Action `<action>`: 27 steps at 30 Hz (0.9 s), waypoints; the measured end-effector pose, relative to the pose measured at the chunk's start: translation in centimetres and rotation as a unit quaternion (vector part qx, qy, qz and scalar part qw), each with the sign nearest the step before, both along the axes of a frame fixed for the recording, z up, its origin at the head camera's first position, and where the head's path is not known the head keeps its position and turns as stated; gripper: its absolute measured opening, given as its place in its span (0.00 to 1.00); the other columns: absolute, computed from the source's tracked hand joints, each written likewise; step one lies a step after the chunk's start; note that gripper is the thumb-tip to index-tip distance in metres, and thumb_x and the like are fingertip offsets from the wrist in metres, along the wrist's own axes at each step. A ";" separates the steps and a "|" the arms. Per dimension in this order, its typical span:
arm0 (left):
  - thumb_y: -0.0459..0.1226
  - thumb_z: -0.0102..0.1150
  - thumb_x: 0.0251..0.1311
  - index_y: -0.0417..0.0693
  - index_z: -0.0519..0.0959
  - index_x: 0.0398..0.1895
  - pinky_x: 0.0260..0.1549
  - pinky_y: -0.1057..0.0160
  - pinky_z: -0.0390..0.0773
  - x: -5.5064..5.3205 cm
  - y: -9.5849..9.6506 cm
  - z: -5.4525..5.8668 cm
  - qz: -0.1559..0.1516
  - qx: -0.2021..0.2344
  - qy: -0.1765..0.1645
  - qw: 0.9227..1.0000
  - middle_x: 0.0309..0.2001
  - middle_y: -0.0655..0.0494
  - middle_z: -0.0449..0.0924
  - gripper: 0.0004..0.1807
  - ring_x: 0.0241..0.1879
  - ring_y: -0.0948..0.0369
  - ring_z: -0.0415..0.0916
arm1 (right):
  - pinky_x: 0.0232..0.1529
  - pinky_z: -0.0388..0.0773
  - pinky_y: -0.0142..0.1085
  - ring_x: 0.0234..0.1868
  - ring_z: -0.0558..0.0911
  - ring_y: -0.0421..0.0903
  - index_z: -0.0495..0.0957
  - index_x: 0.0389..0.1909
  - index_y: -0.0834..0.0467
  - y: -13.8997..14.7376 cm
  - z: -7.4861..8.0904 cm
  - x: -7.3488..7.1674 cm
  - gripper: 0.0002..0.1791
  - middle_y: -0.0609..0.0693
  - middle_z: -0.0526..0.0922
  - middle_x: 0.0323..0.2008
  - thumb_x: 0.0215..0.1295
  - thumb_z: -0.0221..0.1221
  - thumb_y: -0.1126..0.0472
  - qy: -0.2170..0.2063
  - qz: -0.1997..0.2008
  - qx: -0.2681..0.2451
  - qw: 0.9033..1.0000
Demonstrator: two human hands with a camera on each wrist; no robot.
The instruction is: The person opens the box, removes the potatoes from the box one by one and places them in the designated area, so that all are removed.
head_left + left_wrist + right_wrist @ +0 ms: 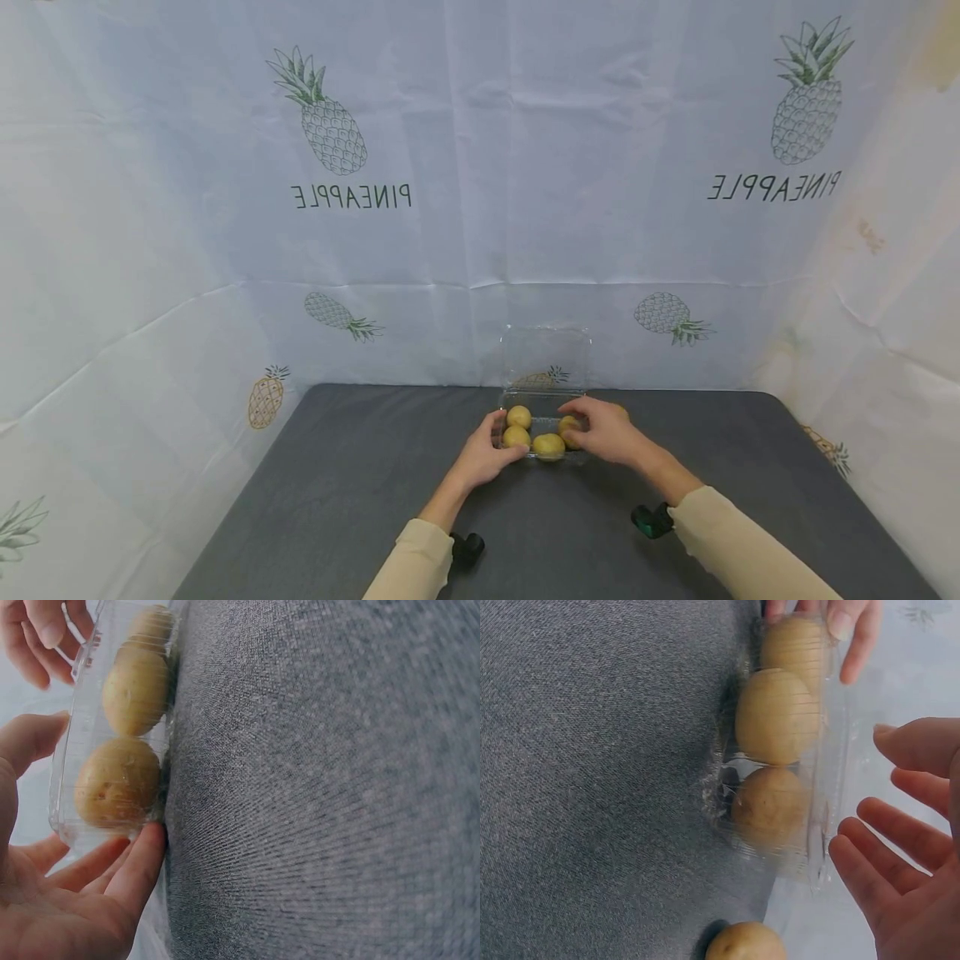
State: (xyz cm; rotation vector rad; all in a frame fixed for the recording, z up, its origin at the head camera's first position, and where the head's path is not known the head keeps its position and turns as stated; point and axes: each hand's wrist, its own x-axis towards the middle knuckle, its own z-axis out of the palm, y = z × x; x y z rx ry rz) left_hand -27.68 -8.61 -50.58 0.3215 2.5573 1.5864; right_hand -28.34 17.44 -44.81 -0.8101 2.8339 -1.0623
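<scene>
A clear plastic clamshell container stands on the dark table with its lid raised at the back. Inside lie several yellow potatoes, among them a front potato and a back-left potato. My left hand holds the container's left side, fingers along the wall and thumb at the front rim. Over the right edge hovers my right hand, beside the right potato. In the right wrist view its fingers are spread and loosely bent, with nothing between them.
One more potato lies on the table outside the container, mostly hidden behind my right hand in the head view. The grey tabletop meets a white pineapple-print curtain at the back and sides.
</scene>
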 end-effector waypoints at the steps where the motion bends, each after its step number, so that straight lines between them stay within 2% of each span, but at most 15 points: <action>1: 0.47 0.69 0.64 0.43 0.60 0.77 0.56 0.41 0.76 0.0 0.0 0.0 0.000 0.000 0.000 1.000 0.68 0.38 0.68 0.43 0.64 0.41 0.71 | 0.52 0.78 0.55 0.57 0.78 0.63 0.80 0.59 0.61 -0.1 0.0 -0.1 0.19 0.61 0.80 0.57 0.69 0.64 0.64 -0.003 0.002 0.003 1.000; 8: 0.48 0.68 0.64 0.45 0.59 0.78 0.56 0.42 0.76 0.0 -0.1 -0.1 0.001 0.005 -0.008 1.000 0.69 0.39 0.68 0.44 0.64 0.41 0.71 | 0.55 0.78 0.55 0.58 0.79 0.59 0.81 0.58 0.61 -1.0 -0.4 -0.9 0.21 0.57 0.82 0.56 0.65 0.67 0.65 0.018 0.016 0.056 0.998; 14: 0.47 0.68 0.65 0.44 0.59 0.77 0.55 0.42 0.76 0.0 -0.1 -0.2 0.000 0.006 -0.003 1.000 0.69 0.39 0.68 0.43 0.64 0.41 0.71 | 0.61 0.72 0.58 0.59 0.79 0.58 0.81 0.57 0.62 -1.5 -0.8 -1.7 0.22 0.55 0.82 0.55 0.63 0.70 0.60 0.022 0.037 0.091 0.995; 21: 0.46 0.68 0.65 0.44 0.59 0.78 0.54 0.43 0.77 0.0 0.0 0.0 -0.002 0.010 -0.009 1.000 0.69 0.40 0.68 0.43 0.64 0.42 0.71 | 0.56 0.77 0.55 0.58 0.78 0.57 0.82 0.57 0.61 -1.9 -1.2 -2.2 0.24 0.54 0.82 0.55 0.61 0.72 0.59 -0.004 0.036 0.105 0.994; 27: 0.46 0.68 0.65 0.44 0.59 0.78 0.53 0.44 0.78 0.1 0.0 0.0 -0.001 0.012 -0.008 1.000 0.69 0.40 0.68 0.43 0.64 0.42 0.71 | 0.55 0.78 0.53 0.57 0.79 0.57 0.81 0.58 0.62 -2.0 -1.7 -2.6 0.25 0.55 0.82 0.55 0.61 0.73 0.60 -0.006 0.041 0.117 0.992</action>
